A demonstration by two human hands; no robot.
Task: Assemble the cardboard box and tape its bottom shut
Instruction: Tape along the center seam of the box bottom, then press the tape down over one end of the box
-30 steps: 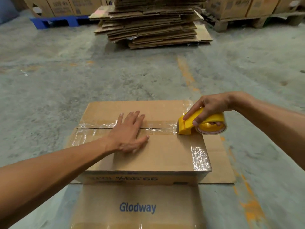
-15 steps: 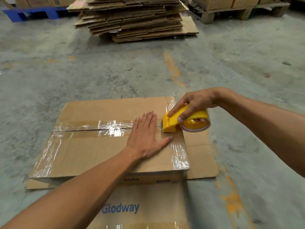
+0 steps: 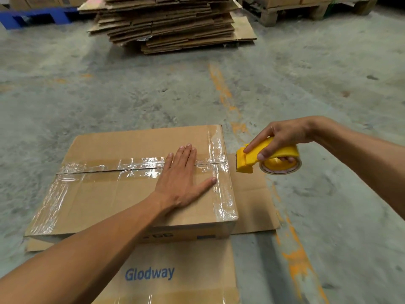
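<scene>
The grey concrete floor bears a worn orange line. A stack of flattened cardboard sits far off. A blue pallet lies far left, a wooden pallet far right.

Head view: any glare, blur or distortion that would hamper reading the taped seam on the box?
Head view: bright glare breaks up on the clear tape along the cardboard box seam, hiding parts of it; the left hand covers another stretch; wide-angle bending shows in the floor and box edges; the lower right floor looks smeared; the right hand and yellow tape dispenser stay fairly sharp.

Left hand on box, dispenser right
</scene>
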